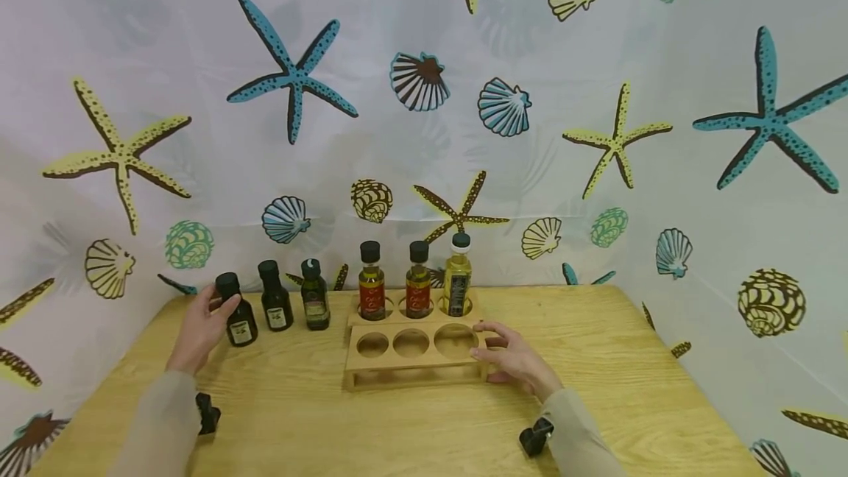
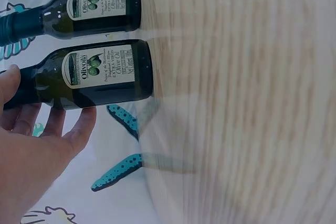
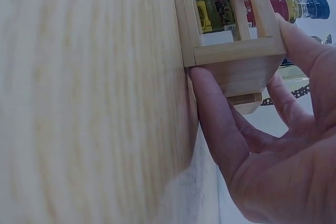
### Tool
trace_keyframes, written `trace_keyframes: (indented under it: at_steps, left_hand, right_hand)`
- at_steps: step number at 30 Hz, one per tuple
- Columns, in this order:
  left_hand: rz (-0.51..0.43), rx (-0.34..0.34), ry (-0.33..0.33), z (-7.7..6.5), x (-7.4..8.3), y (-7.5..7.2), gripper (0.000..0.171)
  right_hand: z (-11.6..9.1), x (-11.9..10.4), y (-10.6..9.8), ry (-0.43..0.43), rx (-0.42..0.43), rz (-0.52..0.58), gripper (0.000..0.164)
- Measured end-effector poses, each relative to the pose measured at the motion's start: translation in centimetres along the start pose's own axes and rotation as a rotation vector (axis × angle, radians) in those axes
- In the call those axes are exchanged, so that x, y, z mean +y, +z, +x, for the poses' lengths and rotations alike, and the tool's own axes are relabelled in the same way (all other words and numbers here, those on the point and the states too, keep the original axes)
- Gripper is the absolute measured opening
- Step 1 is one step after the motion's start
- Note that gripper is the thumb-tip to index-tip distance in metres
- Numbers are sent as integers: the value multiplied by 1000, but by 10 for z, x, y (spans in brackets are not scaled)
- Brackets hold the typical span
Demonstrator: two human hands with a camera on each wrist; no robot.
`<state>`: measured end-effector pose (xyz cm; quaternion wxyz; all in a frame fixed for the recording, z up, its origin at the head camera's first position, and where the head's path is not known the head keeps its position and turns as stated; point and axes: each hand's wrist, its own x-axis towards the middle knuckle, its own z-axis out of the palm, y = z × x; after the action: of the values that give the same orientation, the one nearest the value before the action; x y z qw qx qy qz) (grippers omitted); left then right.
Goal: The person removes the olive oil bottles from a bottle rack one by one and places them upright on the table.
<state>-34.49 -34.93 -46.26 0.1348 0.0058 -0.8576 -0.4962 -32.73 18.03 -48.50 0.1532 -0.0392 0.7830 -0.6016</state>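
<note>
My left hand [image 1: 201, 330] holds a dark olive oil bottle [image 1: 241, 331] by its black cap and neck. This bottle [image 2: 105, 72] stands upright on the table, its cream label showing in the left wrist view. Beside it are a matching olive oil bottle [image 1: 276, 304] and another dark green bottle [image 1: 316, 304]. At the right end of a two-tier wooden bottle rack [image 1: 424, 361], my right hand [image 1: 523, 365] grips the front tier, thumb on the upper edge and fingers against the end panel [image 3: 241, 74]. Three round holes in that front tier hold nothing.
In the rack's back row stand two red-labelled oil bottles [image 1: 372, 293] [image 1: 418, 291] and a yellow oil bottle [image 1: 457, 282]. A curtain [image 1: 424, 153] printed with starfish and shells hangs behind and beside the wooden table [image 1: 291, 418].
</note>
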Motion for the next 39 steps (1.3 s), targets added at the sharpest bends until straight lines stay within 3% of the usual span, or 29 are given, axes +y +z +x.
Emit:
trace_keyframes:
  at_steps: [8,17,29,39]
  left_hand:
    - [57,82,43,5,-3,-1,62]
    - [42,110,-11,12,-8,1,60]
    - [35,36,-31,20,-11,-6,62]
    - [24,28,-27,20,-11,-6,63]
  right_hand:
    - [0,-1,-3,-15,-1,-19,59]
    - [2,0,-2,-14,-5,-20,52]
    - [2,0,-2,-6,-3,-9,59]
    - [1,2,-3,-4,-9,-1,60]
